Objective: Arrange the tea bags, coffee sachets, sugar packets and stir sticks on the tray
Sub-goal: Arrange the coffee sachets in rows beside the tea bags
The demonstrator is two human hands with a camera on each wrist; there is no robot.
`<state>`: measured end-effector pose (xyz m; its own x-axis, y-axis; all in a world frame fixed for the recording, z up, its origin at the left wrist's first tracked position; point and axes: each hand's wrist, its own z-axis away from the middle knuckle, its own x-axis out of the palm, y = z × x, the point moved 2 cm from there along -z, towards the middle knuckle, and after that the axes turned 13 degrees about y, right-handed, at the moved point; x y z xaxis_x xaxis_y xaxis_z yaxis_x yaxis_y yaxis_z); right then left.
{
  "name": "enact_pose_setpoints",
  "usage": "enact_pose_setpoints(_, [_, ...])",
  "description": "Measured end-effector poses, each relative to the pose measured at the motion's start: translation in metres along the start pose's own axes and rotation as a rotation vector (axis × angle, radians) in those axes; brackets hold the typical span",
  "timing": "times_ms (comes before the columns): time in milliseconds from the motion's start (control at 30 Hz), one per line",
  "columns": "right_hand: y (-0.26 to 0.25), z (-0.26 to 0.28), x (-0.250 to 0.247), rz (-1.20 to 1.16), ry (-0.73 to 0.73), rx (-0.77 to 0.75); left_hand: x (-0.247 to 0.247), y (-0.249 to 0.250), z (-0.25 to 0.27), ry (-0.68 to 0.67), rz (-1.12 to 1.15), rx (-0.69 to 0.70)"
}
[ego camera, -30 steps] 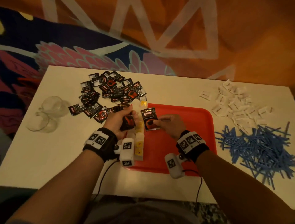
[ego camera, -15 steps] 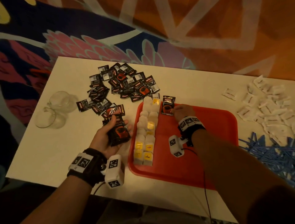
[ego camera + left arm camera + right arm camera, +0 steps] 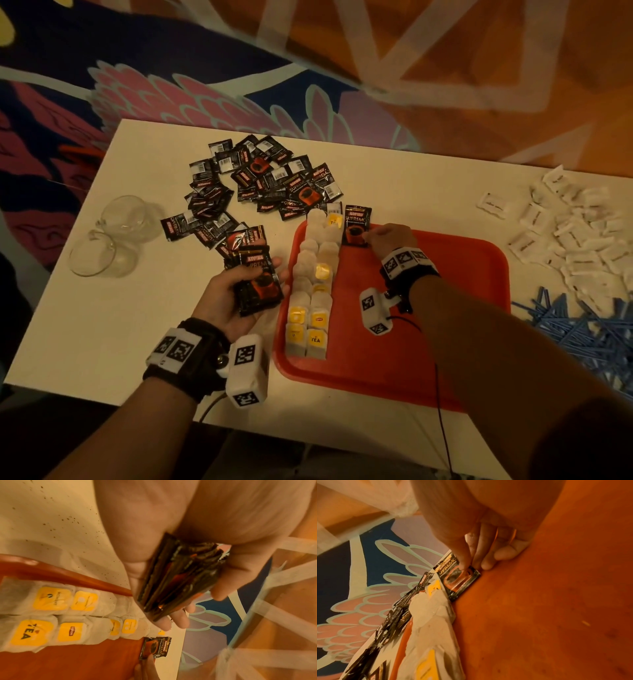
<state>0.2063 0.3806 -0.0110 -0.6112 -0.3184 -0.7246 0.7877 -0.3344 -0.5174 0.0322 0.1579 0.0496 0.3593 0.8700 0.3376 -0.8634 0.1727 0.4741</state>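
On tray (image 3: 445,377), right hand (image 3: 388,236) pinches sachet (image 3: 356,226), fingertips hidden; left hand (image 3: 233,294) grips sachet stack (image 3: 258,284).

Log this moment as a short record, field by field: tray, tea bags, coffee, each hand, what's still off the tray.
tray: red tray, on the white table
tea bags: tea bags in two rows along the tray's left side
coffee on tray: one coffee sachet at the far edge, beside the tea rows
right hand: right hand pinches that sachet's corner
left hand: left hand holds a stack of sachets left of the tray
off tray: coffee pile, sugar packets, blue stir sticks
other: two glass cups at table's left
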Motion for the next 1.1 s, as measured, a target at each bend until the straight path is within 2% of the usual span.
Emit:
enact_pose_setpoints(267, [0.011, 0.01, -0.016, -0.1, 0.009, 0.032, 0.009, -0.005, -0.005, 0.04, -0.27, 0.052])
enact_pose_setpoints(400, [0.013, 0.027, -0.019, -0.213, 0.012, -0.071, 0.022, -0.006, -0.012, 0.086, -0.371, 0.101])
enact_pose_setpoints(500, [0.01, 0.053, -0.023, -0.286, -0.124, -0.191, 0.04, -0.011, -0.012, 0.078, -0.412, 0.14])
enact_pose_setpoints(600, [0.005, 0.086, -0.029, -0.424, -0.333, -0.241, 0.058, -0.017, -0.009, 0.063, -0.49, 0.158])
enact_pose_setpoints(633, [0.004, 0.094, -0.032, -0.438, -0.364, -0.254, 0.065, -0.019, -0.008, 0.036, -0.531, 0.167])
enact_pose_setpoints(733, [0.006, 0.103, -0.04, -0.459, -0.307, -0.254, 0.082, -0.024, -0.003, -0.022, -0.608, 0.228])
enact_pose_setpoints(900, [0.017, 0.101, -0.057, -0.363, -0.214, -0.293, 0.103, -0.026, 0.005, -0.06, -0.449, 0.215])
enact_pose_setpoints(1100, [0.023, 0.1, -0.065, -0.419, -0.257, -0.317, 0.117, -0.028, -0.002, -0.047, -0.521, 0.215])
